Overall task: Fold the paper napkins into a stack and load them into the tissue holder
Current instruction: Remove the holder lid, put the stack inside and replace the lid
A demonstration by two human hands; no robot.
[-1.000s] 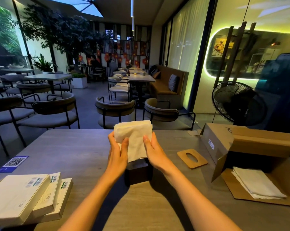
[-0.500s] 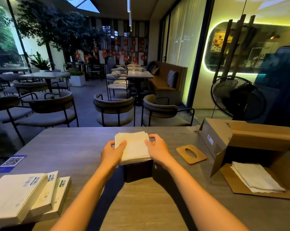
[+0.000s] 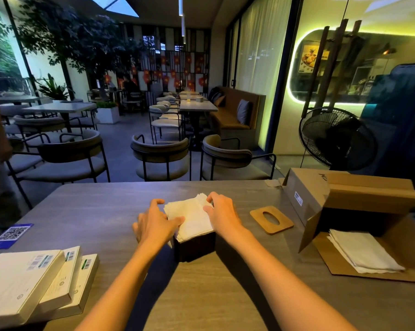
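tissue holder [image 3: 194,246] interior hidden by napkins [image 3: 192,217], holder's left wall behind left hand [image 3: 153,223]

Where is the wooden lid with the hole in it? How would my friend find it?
Look at the grey table, then at the big open cardboard box on its right side. Just left of the box, right of the dark tissue holder, lies the wooden lid: flat, light brown, the only thing with an oval hole.
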